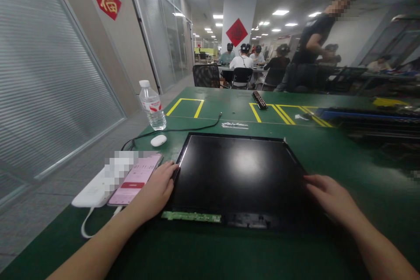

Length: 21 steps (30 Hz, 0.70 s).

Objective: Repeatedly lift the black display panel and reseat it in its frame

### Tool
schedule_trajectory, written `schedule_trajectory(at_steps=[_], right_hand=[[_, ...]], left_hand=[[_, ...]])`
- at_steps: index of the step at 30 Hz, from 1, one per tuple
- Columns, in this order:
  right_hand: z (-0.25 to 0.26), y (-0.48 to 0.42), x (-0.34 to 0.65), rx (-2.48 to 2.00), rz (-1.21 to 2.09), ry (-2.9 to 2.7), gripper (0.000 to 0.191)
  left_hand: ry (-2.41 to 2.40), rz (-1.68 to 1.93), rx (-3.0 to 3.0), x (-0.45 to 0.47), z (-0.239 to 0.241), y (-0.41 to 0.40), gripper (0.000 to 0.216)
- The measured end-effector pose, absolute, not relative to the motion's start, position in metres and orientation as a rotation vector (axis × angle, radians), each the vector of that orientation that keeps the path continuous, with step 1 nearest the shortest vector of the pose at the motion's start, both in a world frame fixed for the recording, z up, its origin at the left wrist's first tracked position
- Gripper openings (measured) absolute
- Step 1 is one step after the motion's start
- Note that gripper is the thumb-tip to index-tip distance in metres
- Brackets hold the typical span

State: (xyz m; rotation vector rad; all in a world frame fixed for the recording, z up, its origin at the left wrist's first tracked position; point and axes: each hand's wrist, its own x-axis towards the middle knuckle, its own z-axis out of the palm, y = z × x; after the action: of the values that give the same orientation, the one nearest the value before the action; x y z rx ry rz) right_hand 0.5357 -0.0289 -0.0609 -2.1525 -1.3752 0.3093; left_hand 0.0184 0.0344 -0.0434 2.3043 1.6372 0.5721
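A black LCD display panel point(236, 175) lies face up on the green table, light glaring off its screen. A green circuit strip point(192, 217) runs along the left half of its near edge. My left hand point(162, 188) grips the panel's left edge, fingertips at the rim and thumb side hidden beneath or behind it. At the right edge, my right hand point(328, 192) holds the rim with its fingers closed against it. Beside my left hand lie a phone point(141, 179) with a pink screen and a white power bank point(95, 188).
A water bottle point(152, 107), a white earbud case point(159, 141) and a black cable point(183, 130) are at the left. A strip of small dark parts point(259, 100) lies beyond the panel. Blurred dark equipment point(377, 127) sits at right. A person point(311, 43) stands behind the table.
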Motion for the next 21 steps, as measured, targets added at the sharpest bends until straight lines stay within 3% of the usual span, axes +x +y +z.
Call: schedule_trajectory(at_steps=[12,21], right_hand=[[-0.054,-0.03,0.536,-2.146,0.332,-1.414,0.038],[-0.056,-0.03,0.538,-2.119,0.333,-1.384,0.036]], left_hand=[[1.599,0.633,2.16,0.018,-0.029,0.028,0.058],[1.495,0.933,1.551,0.024,-0.015,0.021,0.07]])
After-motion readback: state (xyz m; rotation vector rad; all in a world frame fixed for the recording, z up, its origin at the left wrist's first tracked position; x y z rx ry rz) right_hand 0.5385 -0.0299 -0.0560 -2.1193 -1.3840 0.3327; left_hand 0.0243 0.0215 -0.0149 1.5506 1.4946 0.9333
